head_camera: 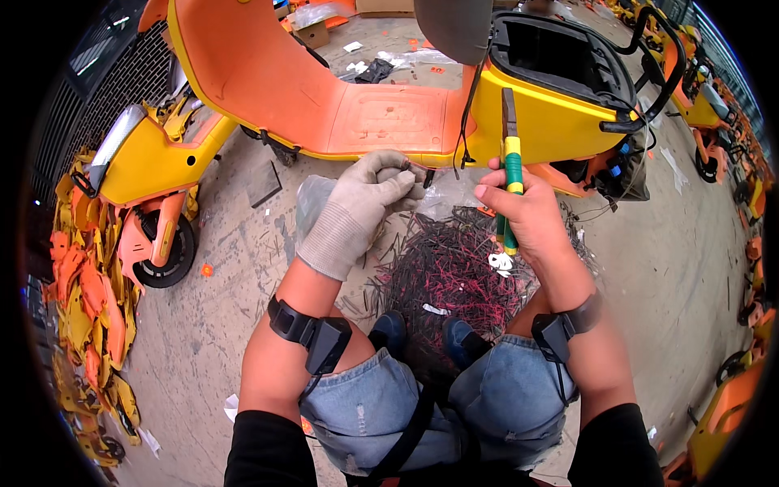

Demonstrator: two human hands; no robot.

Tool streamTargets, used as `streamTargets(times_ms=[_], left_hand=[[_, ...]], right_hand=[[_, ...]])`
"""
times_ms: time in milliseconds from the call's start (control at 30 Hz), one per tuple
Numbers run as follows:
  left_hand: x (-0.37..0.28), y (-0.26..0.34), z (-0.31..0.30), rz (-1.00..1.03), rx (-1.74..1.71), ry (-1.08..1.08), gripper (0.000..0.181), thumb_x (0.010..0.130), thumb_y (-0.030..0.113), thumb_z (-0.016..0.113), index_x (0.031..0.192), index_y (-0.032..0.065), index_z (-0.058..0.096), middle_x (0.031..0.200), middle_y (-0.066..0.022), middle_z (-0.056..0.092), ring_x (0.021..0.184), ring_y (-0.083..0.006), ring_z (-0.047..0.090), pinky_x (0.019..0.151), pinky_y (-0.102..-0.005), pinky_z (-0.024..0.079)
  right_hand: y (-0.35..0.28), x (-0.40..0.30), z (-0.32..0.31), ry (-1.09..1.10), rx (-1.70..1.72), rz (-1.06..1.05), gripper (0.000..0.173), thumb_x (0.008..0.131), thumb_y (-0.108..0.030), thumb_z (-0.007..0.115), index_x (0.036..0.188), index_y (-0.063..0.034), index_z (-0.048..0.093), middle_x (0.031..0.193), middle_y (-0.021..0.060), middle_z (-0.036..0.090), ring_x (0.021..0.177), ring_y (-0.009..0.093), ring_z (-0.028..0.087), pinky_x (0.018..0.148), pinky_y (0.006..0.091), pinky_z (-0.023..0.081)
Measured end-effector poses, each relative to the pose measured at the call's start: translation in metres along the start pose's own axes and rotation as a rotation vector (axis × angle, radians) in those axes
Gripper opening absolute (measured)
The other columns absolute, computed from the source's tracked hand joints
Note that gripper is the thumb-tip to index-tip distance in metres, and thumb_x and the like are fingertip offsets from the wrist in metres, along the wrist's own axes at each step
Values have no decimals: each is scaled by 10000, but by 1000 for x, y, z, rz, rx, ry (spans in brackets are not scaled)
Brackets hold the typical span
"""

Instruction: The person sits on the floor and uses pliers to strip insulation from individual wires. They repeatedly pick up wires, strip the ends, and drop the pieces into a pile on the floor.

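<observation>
My left hand (pixel 377 189), in a grey knit glove, is pinched around a short dark wire (pixel 406 165); its fingers hide most of it. My bare right hand (pixel 523 204) grips hand pliers (pixel 513 158) with green and yellow handles. The dark metal jaws point away from me and look edge-on, in front of the scooter's yellow side. Both hands are just on my side of an orange and yellow electric scooter body (pixel 389 119). Black cables (pixel 464 134) hang from it between my hands. A heap of cut black and red wire pieces (pixel 453 277) lies below them.
A second yellow scooter part (pixel 152 158) with a wheel stands at the left, beside a pile of orange and yellow panels (pixel 91 286). Clear plastic sheeting (pixel 447 198) lies by the heap. More scooters (pixel 709 115) line the right side. My shoes (pixel 389 332) touch the heap's near edge.
</observation>
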State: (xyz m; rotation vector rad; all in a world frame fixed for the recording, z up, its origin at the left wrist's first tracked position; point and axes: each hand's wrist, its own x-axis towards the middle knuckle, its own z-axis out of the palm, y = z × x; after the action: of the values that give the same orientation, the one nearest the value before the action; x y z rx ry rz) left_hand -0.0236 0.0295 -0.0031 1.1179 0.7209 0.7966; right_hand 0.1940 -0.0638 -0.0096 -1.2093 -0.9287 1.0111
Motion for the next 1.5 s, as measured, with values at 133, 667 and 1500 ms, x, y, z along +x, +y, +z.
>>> streamTargets(times_ms=[133, 667, 1500], left_hand=[[-4, 5, 6, -4, 20, 0, 237, 951, 27, 576, 1175, -26, 521, 1102, -154, 659, 978, -234, 682, 839, -323, 572], [-1, 3, 12, 83, 340, 99, 203, 907, -9, 633, 1096, -45, 567, 1015, -123, 698, 935, -160, 684, 819, -255, 548], [5, 1, 4, 205, 344, 208, 175, 914, -4, 625, 1060, -15, 529, 966, -97, 639, 862, -148, 655, 807, -298, 569]], right_hand=[[0, 0, 1, 17, -110, -4, 165, 779, -83, 765, 877, 27, 691, 1107, 87, 582, 995, 162, 586, 885, 293, 460], [14, -13, 18, -294, -691, -306, 206, 810, -163, 728, 809, 28, 651, 1146, 218, 609, 982, 383, 626, 881, 396, 498], [-4, -14, 11, -518, -321, 70, 129, 784, -57, 665, 882, 20, 699, 1059, 102, 623, 1048, 226, 581, 946, 325, 435]])
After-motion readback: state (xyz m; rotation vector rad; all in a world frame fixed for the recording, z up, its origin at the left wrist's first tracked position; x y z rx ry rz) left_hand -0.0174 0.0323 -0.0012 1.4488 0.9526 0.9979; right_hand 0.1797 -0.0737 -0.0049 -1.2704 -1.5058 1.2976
